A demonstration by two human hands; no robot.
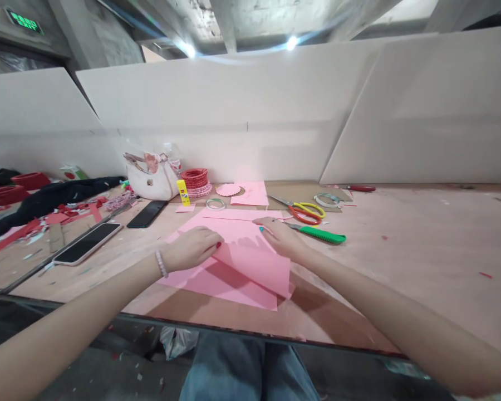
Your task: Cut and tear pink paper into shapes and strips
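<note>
A large pink paper sheet (234, 278) lies on the wooden table (401, 267) in front of me, part of it folded over. My left hand (190, 249) rests on the sheet's left side, fingers curled and pinching the folded edge. My right hand (281, 236) lies flat on the paper's upper right part, fingers stretched out, pressing it down. A green utility knife (321, 235) lies just right of my right hand. Orange and yellow scissors (304, 211) sit behind it.
Two phones (87, 243) (147, 214) lie at the left. A white handbag (150, 178), a yellow glue stick (183, 192), red woven rings (195, 181), tape rolls (215, 204) and pink cut-outs (244, 192) stand further back. Red scraps (45, 220) litter the far left. White boards wall the table.
</note>
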